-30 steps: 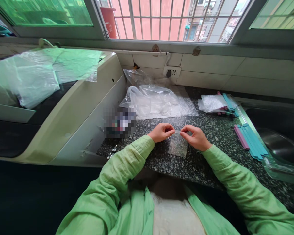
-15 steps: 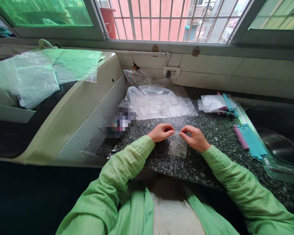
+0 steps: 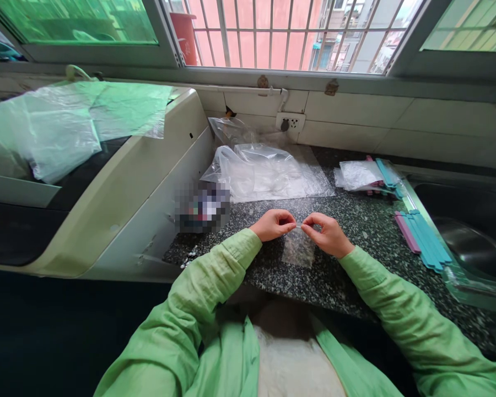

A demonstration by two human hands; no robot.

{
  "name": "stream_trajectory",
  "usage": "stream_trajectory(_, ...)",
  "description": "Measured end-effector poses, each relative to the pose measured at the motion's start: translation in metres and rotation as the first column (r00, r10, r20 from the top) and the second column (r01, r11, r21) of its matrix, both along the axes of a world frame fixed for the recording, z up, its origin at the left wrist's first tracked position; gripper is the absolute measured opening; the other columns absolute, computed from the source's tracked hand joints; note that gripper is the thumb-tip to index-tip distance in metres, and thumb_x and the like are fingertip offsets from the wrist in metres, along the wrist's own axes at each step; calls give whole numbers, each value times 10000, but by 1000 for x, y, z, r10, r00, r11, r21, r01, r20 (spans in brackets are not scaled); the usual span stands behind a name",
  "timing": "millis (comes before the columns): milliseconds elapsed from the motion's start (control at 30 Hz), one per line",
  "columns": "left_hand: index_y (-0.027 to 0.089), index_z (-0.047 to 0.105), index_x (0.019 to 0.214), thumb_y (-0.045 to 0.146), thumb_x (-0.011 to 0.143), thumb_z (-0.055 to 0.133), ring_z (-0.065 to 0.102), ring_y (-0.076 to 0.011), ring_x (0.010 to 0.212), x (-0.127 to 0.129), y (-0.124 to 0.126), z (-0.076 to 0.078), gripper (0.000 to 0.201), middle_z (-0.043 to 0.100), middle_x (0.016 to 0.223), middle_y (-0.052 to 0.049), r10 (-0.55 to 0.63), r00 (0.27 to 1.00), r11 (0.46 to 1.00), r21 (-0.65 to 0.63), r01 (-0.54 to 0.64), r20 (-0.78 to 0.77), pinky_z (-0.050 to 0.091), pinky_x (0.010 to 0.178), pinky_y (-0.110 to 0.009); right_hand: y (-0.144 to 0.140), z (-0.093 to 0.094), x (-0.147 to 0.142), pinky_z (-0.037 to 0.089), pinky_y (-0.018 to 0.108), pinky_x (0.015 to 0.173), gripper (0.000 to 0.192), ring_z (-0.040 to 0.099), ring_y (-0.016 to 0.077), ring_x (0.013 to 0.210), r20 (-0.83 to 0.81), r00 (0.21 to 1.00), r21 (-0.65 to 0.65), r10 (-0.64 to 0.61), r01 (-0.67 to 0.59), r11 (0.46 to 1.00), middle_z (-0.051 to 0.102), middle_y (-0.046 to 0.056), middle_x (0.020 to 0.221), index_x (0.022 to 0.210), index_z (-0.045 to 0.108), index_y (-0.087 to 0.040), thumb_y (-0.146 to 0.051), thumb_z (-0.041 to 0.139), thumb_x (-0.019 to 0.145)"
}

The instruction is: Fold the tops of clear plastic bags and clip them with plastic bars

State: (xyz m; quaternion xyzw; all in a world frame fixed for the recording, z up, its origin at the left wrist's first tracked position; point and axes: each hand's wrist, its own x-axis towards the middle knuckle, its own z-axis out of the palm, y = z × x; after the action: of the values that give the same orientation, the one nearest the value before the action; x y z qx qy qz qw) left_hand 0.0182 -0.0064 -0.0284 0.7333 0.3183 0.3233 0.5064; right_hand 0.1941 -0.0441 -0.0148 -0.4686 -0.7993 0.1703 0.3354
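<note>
Both hands pinch the top edge of a small clear plastic zip bag [image 3: 298, 249] that hangs just above the speckled dark granite table [image 3: 355, 220]. The left hand [image 3: 273, 225] grips the left end of the strip between thumb and forefinger, and the right hand [image 3: 326, 234] grips the right end the same way, fingertips nearly meeting in the middle. The bag looks flat and empty, though it is too transparent to be sure, and whether its mouth is open or pressed shut cannot be told. So the work appears to sit at the bag's opening, with nothing visibly put inside.

Behind the hands lies a heap of crumpled clear plastic sheeting [image 3: 264, 171]. To the right, well apart, lie teal and pink plastic strips [image 3: 424, 237] beside a steel sink [image 3: 475, 248], and farther back a small packet of more strips [image 3: 367, 175]. Nothing lies between the hands and the bag.
</note>
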Motion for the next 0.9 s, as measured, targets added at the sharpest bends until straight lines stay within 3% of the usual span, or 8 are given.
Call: stream_trajectory(900,96,576,660,283,693,576,431,-54,526,-2,1,1,190,525,571,12,31,999,998,50,-30,-14,367,513,-180,0,-1,1,420,262,590,137,535,136,631,-33,999,-20,-2,1,1000,591,23,656,675,547,-188,-283,511,768)
